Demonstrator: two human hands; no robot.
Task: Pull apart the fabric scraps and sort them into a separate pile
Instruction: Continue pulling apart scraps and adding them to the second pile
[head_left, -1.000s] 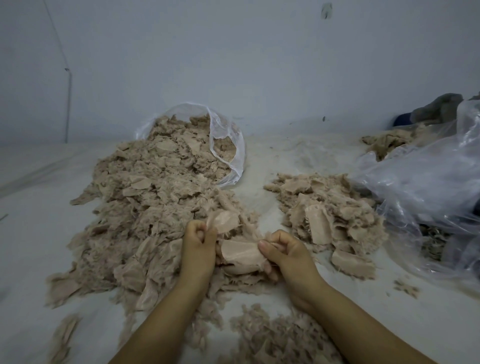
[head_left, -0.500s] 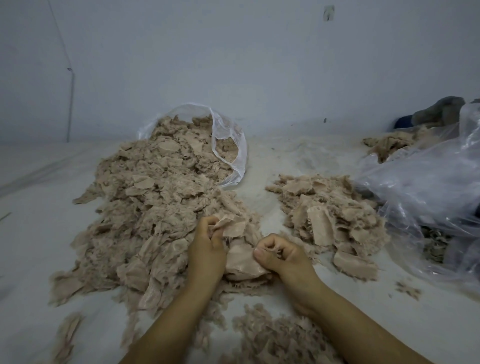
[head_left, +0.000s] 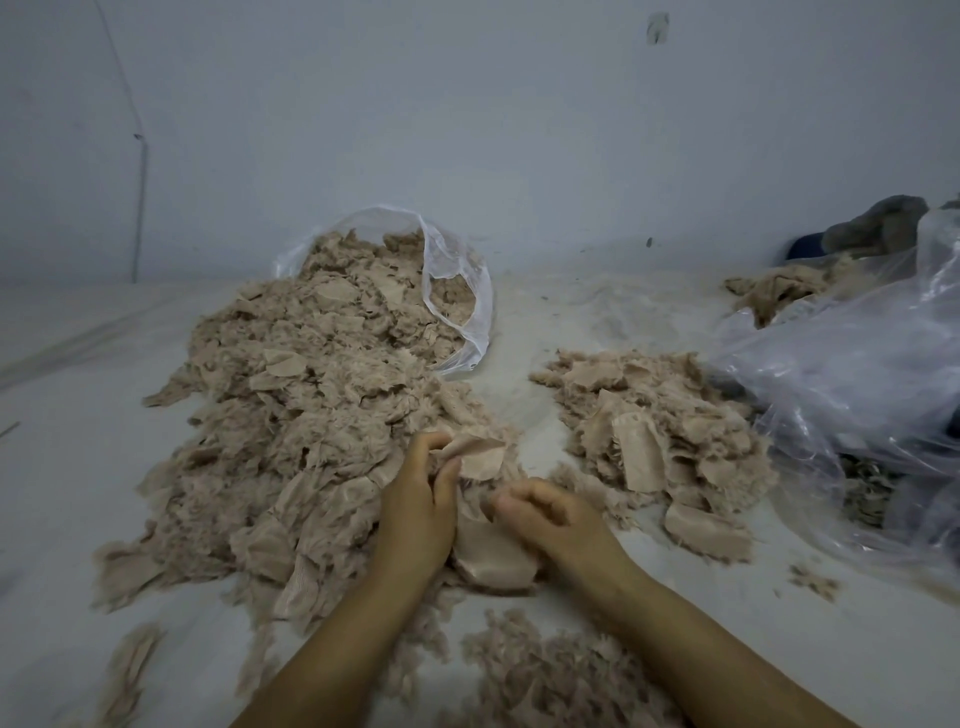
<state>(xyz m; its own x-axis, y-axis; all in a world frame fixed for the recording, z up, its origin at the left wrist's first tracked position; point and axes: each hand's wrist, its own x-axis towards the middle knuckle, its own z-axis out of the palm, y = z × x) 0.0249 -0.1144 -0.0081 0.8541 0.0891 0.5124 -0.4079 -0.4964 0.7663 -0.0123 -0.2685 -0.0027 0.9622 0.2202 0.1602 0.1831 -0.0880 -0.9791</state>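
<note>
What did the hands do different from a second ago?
The left hand lifted its pinched fabric scrap up and away, while the right hand stayed low, gripping the lower scrap; the pieces are parting. The big pile, sorted pile and bags stayed put.

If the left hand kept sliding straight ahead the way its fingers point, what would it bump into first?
Most likely the beige scrap the left hand already pinches, then the big scrap pile spilling from the clear bag behind it. Depth is hard to judge from one view.

No readable text anywhere.
</note>
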